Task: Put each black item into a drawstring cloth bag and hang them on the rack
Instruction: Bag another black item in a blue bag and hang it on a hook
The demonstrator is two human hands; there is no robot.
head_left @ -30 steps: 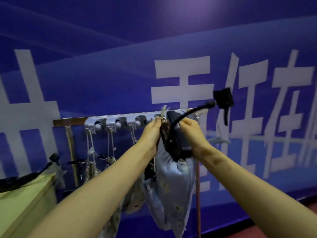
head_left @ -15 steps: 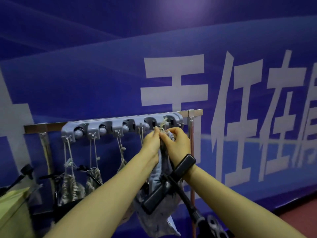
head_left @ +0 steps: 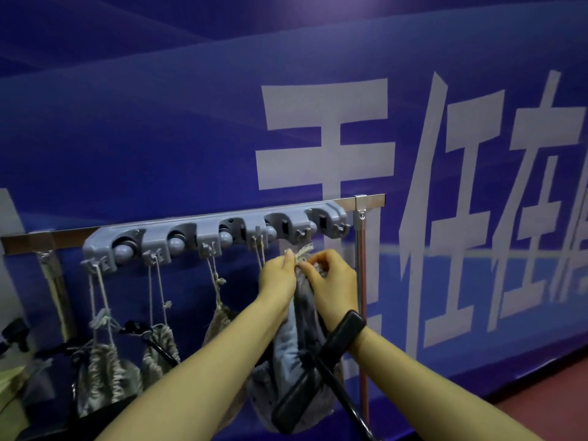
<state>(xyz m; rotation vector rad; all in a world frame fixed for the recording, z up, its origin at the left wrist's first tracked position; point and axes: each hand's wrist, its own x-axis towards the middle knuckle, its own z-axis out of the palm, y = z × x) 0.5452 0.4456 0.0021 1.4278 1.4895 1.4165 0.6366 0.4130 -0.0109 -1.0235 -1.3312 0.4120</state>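
My left hand [head_left: 277, 279] and my right hand [head_left: 332, 283] pinch the frayed drawstring [head_left: 301, 255] at the gathered neck of a pale blue cloth bag [head_left: 288, 351], just under the right end of the grey hook rack [head_left: 210, 237]. A black item [head_left: 319, 367] with a padded bar and a thin curved stem sticks out of the bag and crosses my right wrist. Three filled cloth bags [head_left: 105, 370] [head_left: 160, 345] [head_left: 219, 316] hang by cords from hooks further left. Another cord [head_left: 259, 254] hangs from the hook beside my left hand.
The rack is fixed to a wooden rail [head_left: 41, 241] with metal brackets on a blue wall with large white characters. A thin upright pole [head_left: 362, 313] stands just right of my hands. A yellow-green surface [head_left: 9, 386] and a black gadget [head_left: 14, 332] sit at the far left. Red floor [head_left: 547, 405] lies lower right.
The black item dropped from above the bag to hang below my wrists. Both hands moved up to the bag's neck under the rack and now pinch the drawstring. The camera moved closer and turned left.
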